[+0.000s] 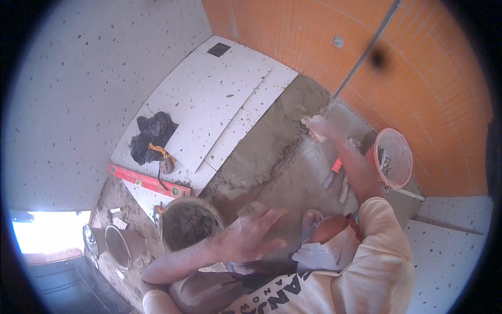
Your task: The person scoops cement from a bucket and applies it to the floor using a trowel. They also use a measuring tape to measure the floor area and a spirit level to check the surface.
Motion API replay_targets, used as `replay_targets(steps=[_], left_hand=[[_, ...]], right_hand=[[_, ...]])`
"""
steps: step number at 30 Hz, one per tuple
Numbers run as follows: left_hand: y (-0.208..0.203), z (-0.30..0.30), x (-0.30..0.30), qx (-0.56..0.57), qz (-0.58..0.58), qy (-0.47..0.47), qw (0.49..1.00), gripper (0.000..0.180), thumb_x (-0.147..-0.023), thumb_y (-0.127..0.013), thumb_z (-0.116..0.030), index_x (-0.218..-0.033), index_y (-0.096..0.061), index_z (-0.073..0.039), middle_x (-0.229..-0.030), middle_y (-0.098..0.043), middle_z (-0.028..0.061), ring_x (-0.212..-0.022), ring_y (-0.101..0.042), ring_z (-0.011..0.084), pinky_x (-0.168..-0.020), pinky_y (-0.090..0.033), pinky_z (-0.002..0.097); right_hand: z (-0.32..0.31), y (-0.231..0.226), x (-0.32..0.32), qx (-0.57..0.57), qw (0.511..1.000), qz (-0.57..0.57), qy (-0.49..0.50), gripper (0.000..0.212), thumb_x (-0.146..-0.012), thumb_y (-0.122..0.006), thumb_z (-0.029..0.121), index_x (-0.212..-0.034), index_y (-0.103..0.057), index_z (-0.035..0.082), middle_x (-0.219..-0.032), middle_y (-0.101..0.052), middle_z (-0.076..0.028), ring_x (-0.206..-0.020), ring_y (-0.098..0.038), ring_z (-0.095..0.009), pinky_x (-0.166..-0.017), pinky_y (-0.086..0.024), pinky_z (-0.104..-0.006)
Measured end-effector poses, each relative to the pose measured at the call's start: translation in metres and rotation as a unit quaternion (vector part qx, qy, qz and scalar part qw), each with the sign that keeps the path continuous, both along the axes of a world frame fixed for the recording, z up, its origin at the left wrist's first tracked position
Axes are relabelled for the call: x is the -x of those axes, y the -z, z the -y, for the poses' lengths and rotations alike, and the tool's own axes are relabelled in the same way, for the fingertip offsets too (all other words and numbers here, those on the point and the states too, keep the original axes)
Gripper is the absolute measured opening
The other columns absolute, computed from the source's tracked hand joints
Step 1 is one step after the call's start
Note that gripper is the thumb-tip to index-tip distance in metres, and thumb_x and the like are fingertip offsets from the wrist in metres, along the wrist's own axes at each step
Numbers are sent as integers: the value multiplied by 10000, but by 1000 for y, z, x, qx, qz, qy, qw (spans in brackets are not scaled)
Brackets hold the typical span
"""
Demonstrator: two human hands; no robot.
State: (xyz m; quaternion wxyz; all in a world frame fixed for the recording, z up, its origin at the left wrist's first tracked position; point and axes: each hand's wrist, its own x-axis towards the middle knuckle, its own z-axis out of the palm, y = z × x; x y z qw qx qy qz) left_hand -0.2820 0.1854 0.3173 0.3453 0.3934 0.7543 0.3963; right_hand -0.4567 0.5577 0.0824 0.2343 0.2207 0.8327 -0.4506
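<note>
My left hand [253, 235] hovers over my lap, its fingers stretched out and apart, with nothing in it. Beside it stands a dark bucket [192, 225] of wet grey mortar. My right hand [316, 127] reaches far forward, low over the floor at the edge of the spread mortar [256, 157]. Its fingers look curled together; what they hold, if anything, is too small to make out. Pale powder lies on the floor just below it. Near my right forearm lies a tool with an orange handle [337, 165].
Large white speckled tiles [230, 97] cover the far left floor. On them rest a black plastic bag [151, 136], a tape measure [166, 166] and a red spirit level [149, 180]. A reddish bucket [407, 157] stands at right by the orange wall [439, 94]. More buckets [119, 248] stand at left.
</note>
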Motion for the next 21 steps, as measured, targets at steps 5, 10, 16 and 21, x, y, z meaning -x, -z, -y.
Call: replay_targets(steps=[5,10,16,21], left_hand=[[-1,-1,0,12,20,6,1000,641,-880,-695,-272,-1366,-399,25,-1149,-579,258,-1039,-612,413,-872,-504,471],[0,-1,-1,6,-6,7,1000,636,-879,-697,-271,-1360,-404,25,-1147,-581,260,-1048,-612,406,-877,-507,466],[4,-2,0,4,-8,11,1000,653,-880,-691,-291,-1372,-388,14,-1187,-564,276,-1059,-597,452,-884,-503,490],[10,-1,-3,2,0,7,1000,653,-883,-685,-299,-1374,-385,10,-1193,-560,275,-1068,-589,458,-895,-501,490]], right_hand=[[-1,7,6,68,984,-56,157,377,-934,-618,398,-789,-559,55,-606,-527,-60,-499,-550,-196,-425,-437,-381],[-8,24,16,187,970,-26,151,364,-941,-614,390,-820,-548,54,-623,-545,-77,-475,-541,-200,-415,-444,-387],[17,31,5,176,980,-8,88,353,-951,-602,379,-848,-552,45,-618,-554,-85,-476,-548,-205,-419,-452,-399],[50,20,-14,158,983,34,83,353,-963,-584,371,-870,-569,30,-616,-554,-82,-486,-555,-207,-431,-460,-403]])
